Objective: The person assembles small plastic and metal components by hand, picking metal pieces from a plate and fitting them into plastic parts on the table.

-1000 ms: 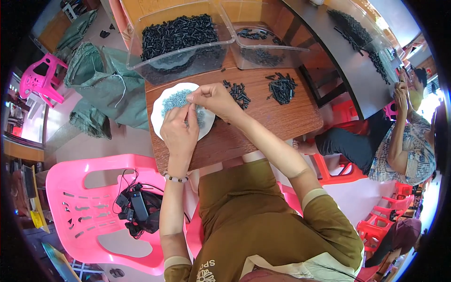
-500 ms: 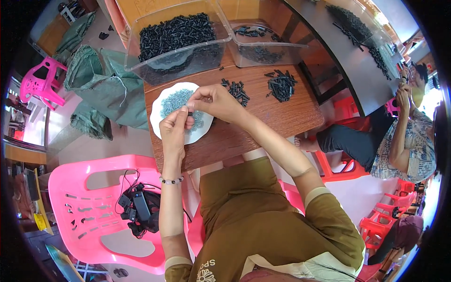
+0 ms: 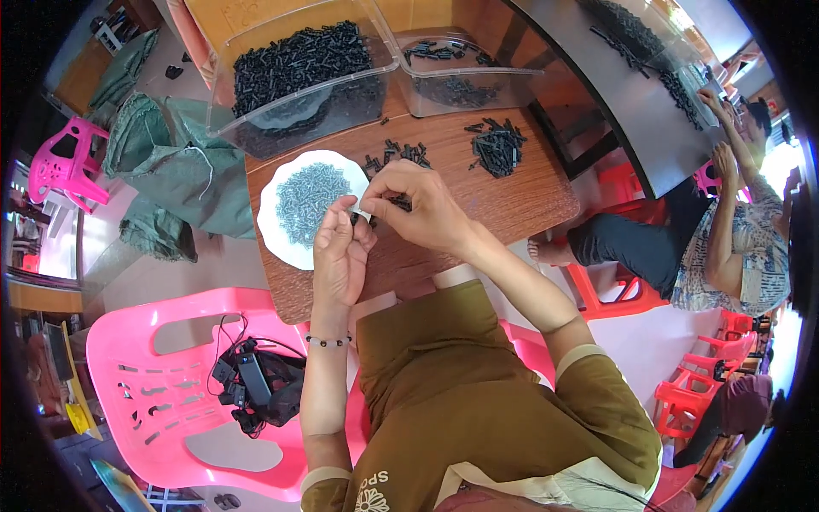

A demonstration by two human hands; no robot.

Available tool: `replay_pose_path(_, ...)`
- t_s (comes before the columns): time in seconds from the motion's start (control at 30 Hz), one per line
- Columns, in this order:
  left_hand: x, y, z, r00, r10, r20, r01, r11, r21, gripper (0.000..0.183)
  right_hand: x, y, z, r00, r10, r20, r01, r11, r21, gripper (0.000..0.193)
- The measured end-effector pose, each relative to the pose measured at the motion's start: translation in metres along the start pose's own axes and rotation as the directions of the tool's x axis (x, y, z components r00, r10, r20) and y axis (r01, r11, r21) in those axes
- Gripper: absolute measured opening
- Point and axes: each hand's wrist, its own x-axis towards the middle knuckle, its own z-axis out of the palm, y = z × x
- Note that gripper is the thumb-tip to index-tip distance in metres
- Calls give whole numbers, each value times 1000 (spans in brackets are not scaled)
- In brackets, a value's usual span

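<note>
My left hand (image 3: 339,256) is closed, palm up, over the table's near edge, with a small black tube-like piece (image 3: 355,218) at its fingertips. Bent over from the right, my right hand (image 3: 422,206) pinches at the same spot; what lies between its thumb and finger is too small to make out. Just left of the hands stands a scalloped white plate (image 3: 271,237) heaped with tiny clear bluish pieces (image 3: 309,203). Behind my right hand lies a loose group of black pieces (image 3: 398,154), partly hidden by it. A denser pile of black pieces (image 3: 497,148) is farther right.
A clear bin (image 3: 299,128) full of black pieces and a second clear bin (image 3: 478,101) with fewer line the wooden table's (image 3: 542,198) far side. A pink chair (image 3: 136,341) holding black cables is at left, green sacks (image 3: 183,162) beyond. Another person (image 3: 725,247) sits at right.
Both hands have moved right, off the plate, toward the table's near edge. My left hand has turned its palm more upward. The view has shifted slightly.
</note>
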Motion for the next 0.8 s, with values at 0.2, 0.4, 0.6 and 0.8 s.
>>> replay_pose_path(0.2, -1, -6, -4, 999, 9, 45, -10, 999, 40, 31, -7, 2, -3, 999, -49, -6, 49, 999, -20, 7)
replay_pose_path(0.4, -4, -10, 5, 1000, -1, 18, 0, 998, 68, 29, -14, 1, -4, 997, -77, 4, 77, 996, -47, 7)
replay_pose_path(0.6, -5, -17, 2, 998, -21, 54, 16, 996, 90, 29, -22, -1, -9, 999, -21, 48, 26, 993, -111, 12)
replay_pose_path(0.8, -10, -25, 9, 998, -46, 32, 43, 994, 98, 30, -31, -7, -23, 994, 75, 81, -68, 994, -86, 19)
